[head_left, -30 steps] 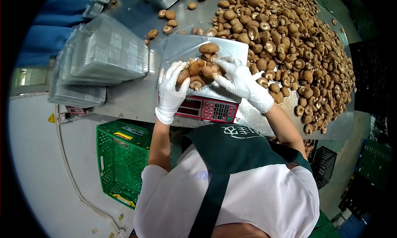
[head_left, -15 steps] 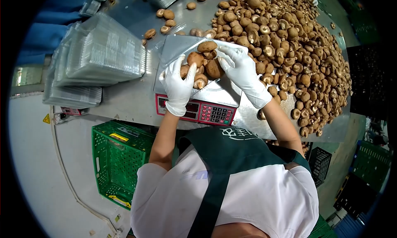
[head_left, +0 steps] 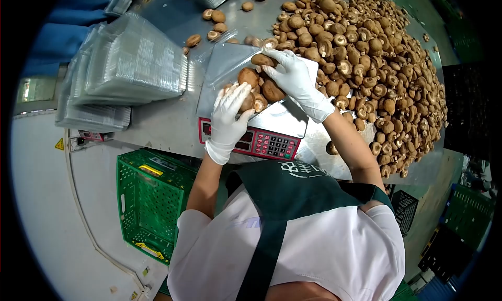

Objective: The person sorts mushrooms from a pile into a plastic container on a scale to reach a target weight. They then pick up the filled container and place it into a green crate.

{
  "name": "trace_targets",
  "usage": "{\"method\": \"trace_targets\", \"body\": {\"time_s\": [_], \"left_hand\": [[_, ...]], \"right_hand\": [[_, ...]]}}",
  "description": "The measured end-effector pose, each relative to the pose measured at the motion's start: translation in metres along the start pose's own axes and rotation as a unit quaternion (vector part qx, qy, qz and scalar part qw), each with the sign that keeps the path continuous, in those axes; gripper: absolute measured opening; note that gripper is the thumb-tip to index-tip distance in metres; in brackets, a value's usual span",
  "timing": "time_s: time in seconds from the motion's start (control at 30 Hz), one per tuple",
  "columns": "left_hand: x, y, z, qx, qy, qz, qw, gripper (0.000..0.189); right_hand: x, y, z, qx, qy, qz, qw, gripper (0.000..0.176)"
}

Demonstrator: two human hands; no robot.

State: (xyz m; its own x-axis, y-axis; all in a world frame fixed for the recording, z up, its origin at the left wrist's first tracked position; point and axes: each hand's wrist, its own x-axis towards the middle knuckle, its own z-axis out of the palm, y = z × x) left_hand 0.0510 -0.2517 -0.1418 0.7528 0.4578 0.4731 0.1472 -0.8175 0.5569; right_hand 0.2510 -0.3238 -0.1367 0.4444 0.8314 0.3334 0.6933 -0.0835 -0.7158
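Several brown mushrooms (head_left: 272,91) lie together in a clear plastic tray on the scale (head_left: 272,143), whose red front panel faces me. My left hand (head_left: 229,114), in a white glove, rests over the left side of this group, its fingers curved round a mushroom (head_left: 246,103). On the right side, my gloved right hand (head_left: 294,79) has its fingertips on an upper mushroom (head_left: 262,60), with its thumb near the mushrooms below. Both hands partly cover the tray and its contents.
A large heap of mushrooms (head_left: 366,66) spreads over the metal table (head_left: 157,124) at the right. Stacked clear trays (head_left: 136,60) stand at the left. Loose mushrooms (head_left: 218,16) lie behind the scale. A green crate (head_left: 151,201) is below the table edge.
My left hand has shifted its fingers over the mushrooms and turned, its back now more visible. My right hand has moved slightly left and up, onto the upper mushroom.
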Motion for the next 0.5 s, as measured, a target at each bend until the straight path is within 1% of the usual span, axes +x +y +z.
{"method": "trace_targets", "body": {"time_s": [0.03, 0.1, 0.13, 0.17, 0.23, 0.27, 0.3, 0.33, 0.37, 0.43, 0.47, 0.5], "left_hand": [[0.004, 0.004, -0.002, 0.0, 0.001, 0.0, 1.0, 0.05], [0.017, 0.013, -0.008, -0.061, -0.007, -0.128, 0.99, 0.049], [0.022, 0.009, -0.005, -0.051, 0.038, -0.13, 0.989, 0.05], [0.03, 0.007, -0.002, 0.001, 0.084, -0.094, 0.992, 0.049], [0.043, 0.013, -0.006, 0.086, 0.046, -0.086, 0.992, 0.046], [0.046, 0.01, -0.003, 0.086, 0.046, -0.086, 0.992, 0.046], [0.049, 0.005, 0.002, 0.111, -0.019, -0.098, 0.989, 0.046], [0.05, 0.001, 0.006, 0.134, -0.082, -0.109, 0.981, 0.047], [0.048, -0.004, 0.01, 0.135, -0.08, -0.108, 0.982, 0.047], [0.047, -0.013, 0.011, 0.073, -0.007, -0.094, 0.993, 0.048], [0.045, -0.013, 0.008, 0.062, 0.023, -0.09, 0.994, 0.037], [0.044, -0.012, 0.002, 0.064, 0.022, -0.089, 0.994, 0.037]], "right_hand": [[-0.002, 0.002, 0.002, 0.0, -0.001, 0.0, 1.0, 0.044], [-0.007, 0.011, 0.007, 0.121, -0.006, 0.093, 0.988, 0.044], [-0.005, 0.006, 0.007, 0.181, 0.029, 0.061, 0.981, 0.044], [-0.004, 0.001, 0.001, 0.18, 0.03, 0.062, 0.981, 0.044], [-0.003, -0.015, -0.014, 0.186, 0.002, 0.147, 0.972, 0.043], [-0.002, -0.012, -0.013, 0.166, 0.023, 0.124, 0.978, 0.041], [0.0, -0.018, -0.016, 0.166, 0.023, 0.122, 0.978, 0.041], [0.002, -0.028, -0.024, 0.159, 0.015, 0.144, 0.977, 0.04], [0.004, -0.033, -0.028, 0.152, 0.008, 0.167, 0.974, 0.04], [0.006, -0.023, -0.022, 0.175, 0.022, 0.164, 0.971, 0.04], [0.006, -0.023, -0.021, 0.191, 0.029, 0.155, 0.969, 0.042], [0.007, -0.023, -0.02, 0.208, 0.036, 0.146, 0.966, 0.045]]}}
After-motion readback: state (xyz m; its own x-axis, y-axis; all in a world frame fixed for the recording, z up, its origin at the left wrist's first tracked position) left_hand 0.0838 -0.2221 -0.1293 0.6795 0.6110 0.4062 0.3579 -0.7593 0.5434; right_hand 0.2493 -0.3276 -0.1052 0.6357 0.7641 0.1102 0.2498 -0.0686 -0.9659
